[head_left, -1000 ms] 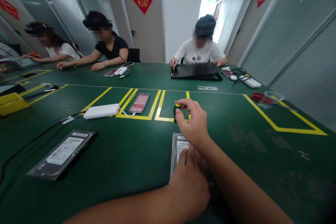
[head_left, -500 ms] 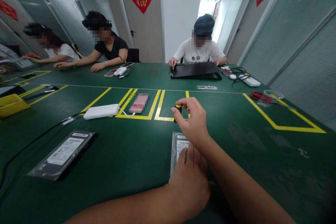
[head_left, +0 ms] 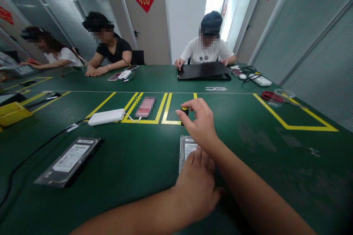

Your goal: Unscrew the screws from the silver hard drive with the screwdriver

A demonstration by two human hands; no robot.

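Observation:
My right hand (head_left: 200, 121) pinches the black handle of a small screwdriver (head_left: 184, 116) with a yellow cap, thumb and index finger at its top. The thin shaft points down to the upper left corner of a hard drive (head_left: 182, 154); whether the tip sits in a screw is too small to tell. My left hand (head_left: 195, 183) lies over the near part of this drive and grips it against the table, hiding much of its white label. A second hard drive (head_left: 68, 159), label up, lies apart on the left.
Across the green table (head_left: 124, 176) run yellow tape outlines. A white power bank (head_left: 107, 117) is cabled to a phone (head_left: 145, 107). A yellow bin (head_left: 13, 113) stands left; red-handled pliers (head_left: 271, 97) lie right. Opposite, a person holds a black panel (head_left: 204, 71); two others sit left.
The view has shifted slightly. My right hand's fingers have changed position a little around the screwdriver handle, while my left hand stays on the drive. The person in black has drawn an outstretched arm in.

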